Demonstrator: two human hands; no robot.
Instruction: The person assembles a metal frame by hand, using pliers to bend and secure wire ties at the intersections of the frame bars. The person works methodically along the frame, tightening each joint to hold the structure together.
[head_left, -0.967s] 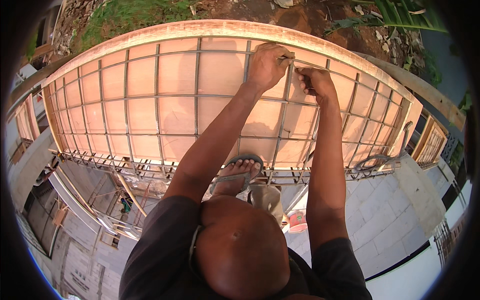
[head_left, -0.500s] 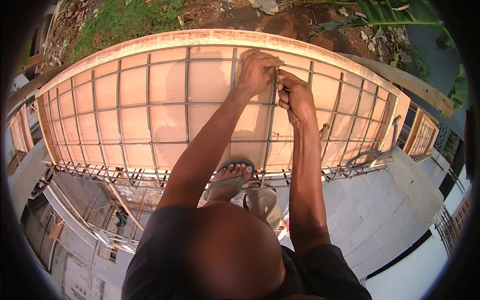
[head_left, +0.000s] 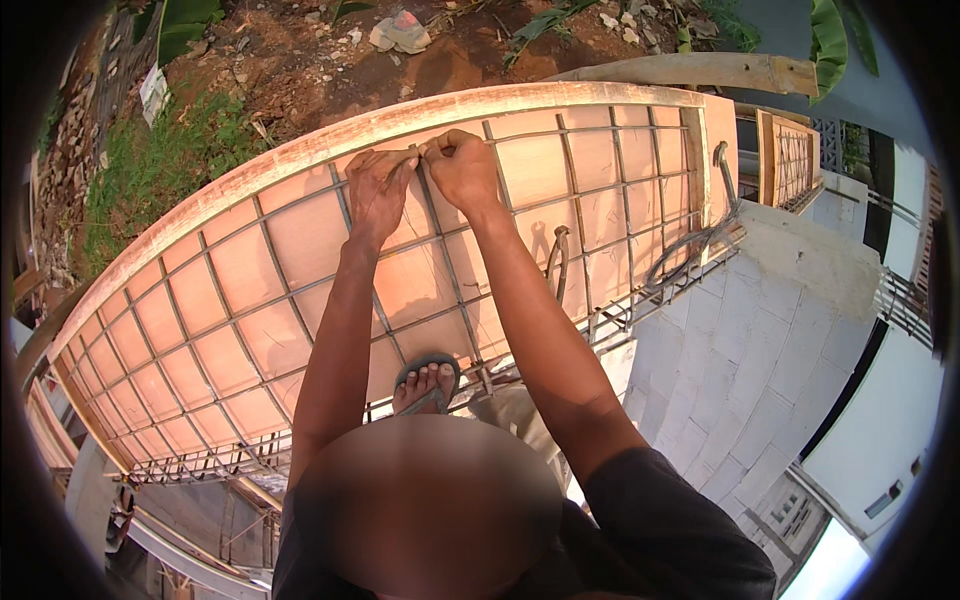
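A grid of steel reinforcing bars (head_left: 452,268) lies over the pale wooden panel (head_left: 255,348) of a long form. At a bar crossing close to the form's far edge, my two hands meet almost fingertip to fingertip. My left hand (head_left: 376,192) is closed in a pinch at the crossing; what it grips is too small to make out. Just right of the same bar, my right hand (head_left: 464,175) is curled with thumb and forefinger pinched, seemingly on thin tie wire that barely shows. What look like brown pincers (head_left: 558,262) rest on the grid, right of my right forearm.
A wooden rim (head_left: 330,143) borders the grid's far side. My sandalled foot (head_left: 428,385) stands at its near edge. A coil of wire (head_left: 668,268) hangs at the right end, by a grey block wall (head_left: 740,340). Soil and rubble (head_left: 290,70) lie beyond the form.
The view has turned, so the form now slants up to the right. Both hands stay at the same bar crossing, with their fingertips still close together.
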